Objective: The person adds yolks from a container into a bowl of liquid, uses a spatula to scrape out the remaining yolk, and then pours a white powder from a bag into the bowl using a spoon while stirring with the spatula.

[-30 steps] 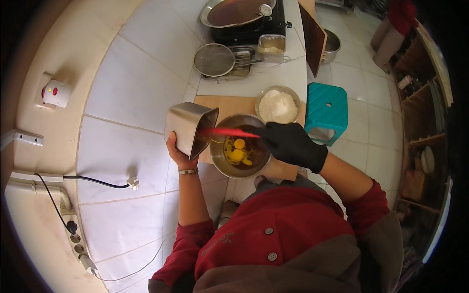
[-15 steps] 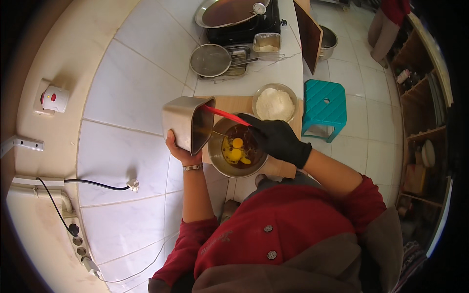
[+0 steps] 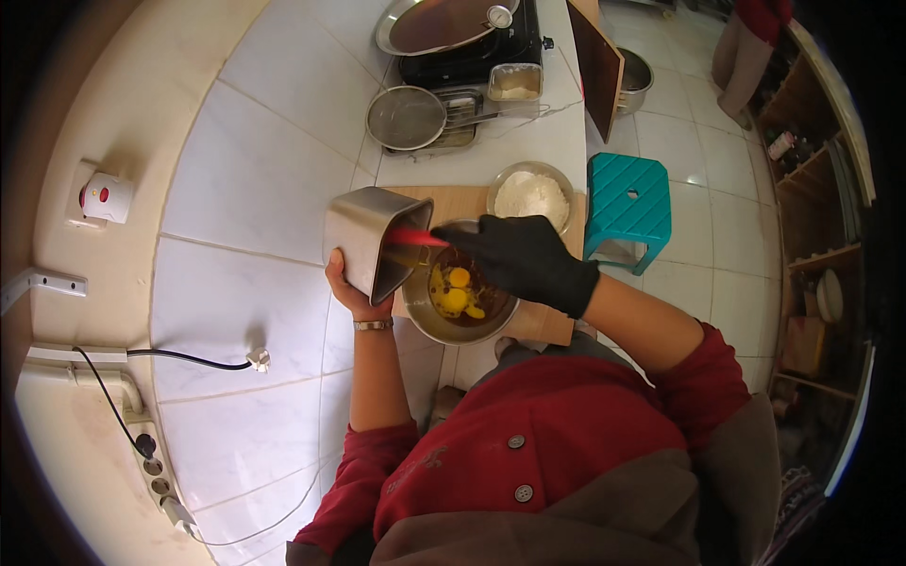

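My bare left hand point(image 3: 355, 288) grips a square metal container point(image 3: 355, 236), tilted with its mouth toward a round metal bowl point(image 3: 429, 324). In my black-gloved right hand point(image 3: 528, 264) is a red spatula point(image 3: 415, 237); its head reaches into the container, partly hidden by the wall. Yellowish liquid hangs at the container's lower lip. Egg yolks point(image 3: 457, 298) lie in dark brown liquid inside the bowl, which stands on a wooden board point(image 3: 547, 325). My right hand hovers over the bowl's far right rim and covers part of it.
A bowl of white powder point(image 3: 531, 196) stands just beyond my right hand. Farther back are a strainer point(image 3: 406, 118), a small metal tin point(image 3: 515, 85) and a pan point(image 3: 444, 24) on a black stove. A green stool point(image 3: 629, 203) is at the right; a person point(image 3: 746, 57) stands far right.
The container has shifted slightly right, over the bowl, and tilts further. My right hand has moved left, bringing the spatula deeper into the container's mouth.
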A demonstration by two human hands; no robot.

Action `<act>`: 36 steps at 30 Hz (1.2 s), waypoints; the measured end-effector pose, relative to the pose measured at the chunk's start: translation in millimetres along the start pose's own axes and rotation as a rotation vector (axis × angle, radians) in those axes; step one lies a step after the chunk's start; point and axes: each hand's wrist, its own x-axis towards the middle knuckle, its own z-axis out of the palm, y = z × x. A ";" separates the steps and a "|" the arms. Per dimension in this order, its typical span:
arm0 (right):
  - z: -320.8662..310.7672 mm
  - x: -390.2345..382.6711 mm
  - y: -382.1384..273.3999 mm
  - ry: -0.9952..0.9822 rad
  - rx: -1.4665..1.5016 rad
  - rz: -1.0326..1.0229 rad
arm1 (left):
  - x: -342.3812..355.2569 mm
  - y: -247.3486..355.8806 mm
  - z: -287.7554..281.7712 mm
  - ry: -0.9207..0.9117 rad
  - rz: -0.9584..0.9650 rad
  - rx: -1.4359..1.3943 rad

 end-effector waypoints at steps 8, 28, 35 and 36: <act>22.0 -38.6 19.3 0.008 -0.037 -0.171 | 8.7 18.7 -10.5 -0.005 -0.019 0.019; 22.5 -17.7 22.9 0.095 0.053 0.076 | 0.9 -6.5 15.1 -0.005 -0.025 0.002; 56.3 -43.5 24.2 0.089 0.445 0.085 | -1.5 -2.1 17.5 0.011 -0.017 -0.016; 54.6 -43.7 21.3 0.081 0.430 0.065 | -0.5 -2.5 14.8 0.014 -0.017 -0.017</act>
